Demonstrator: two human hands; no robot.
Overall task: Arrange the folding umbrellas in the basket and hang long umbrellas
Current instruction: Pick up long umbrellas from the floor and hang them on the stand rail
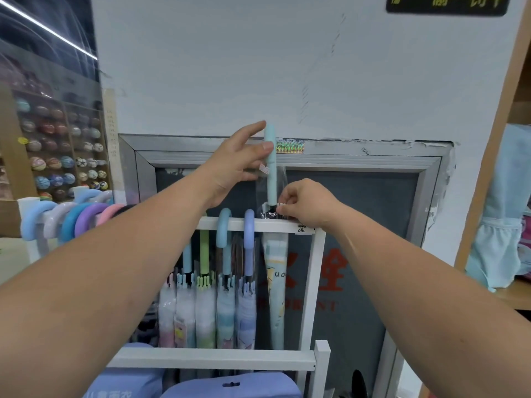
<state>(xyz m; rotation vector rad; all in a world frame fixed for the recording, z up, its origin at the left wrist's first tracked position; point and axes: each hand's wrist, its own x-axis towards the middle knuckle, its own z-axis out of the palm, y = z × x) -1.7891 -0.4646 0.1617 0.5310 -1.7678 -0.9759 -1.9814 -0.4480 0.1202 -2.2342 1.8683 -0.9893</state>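
**Umbrella held upright at the rack rail**

I see both hands on one long umbrella point(270, 168), which stands upright at the right end of the white rack. Its pale teal straight handle points up, above the top rail point(267, 226). The left hand point(238, 162) pinches this handle near the top, with the thumb on the front and the index finger stretched up behind it. The right hand point(304, 205) has curled fingers and pinches the white rib tips point(281, 204) just above the rail. The canopy point(275, 282), in a clear sleeve, hangs down behind the rail.

To the left, two hooked umbrellas point(224, 225) hang on the same rail, and more stand beside them. On the far left is a row of curved handles point(71, 219). Behind it is a shelf of balls point(57, 145), which is blurred.
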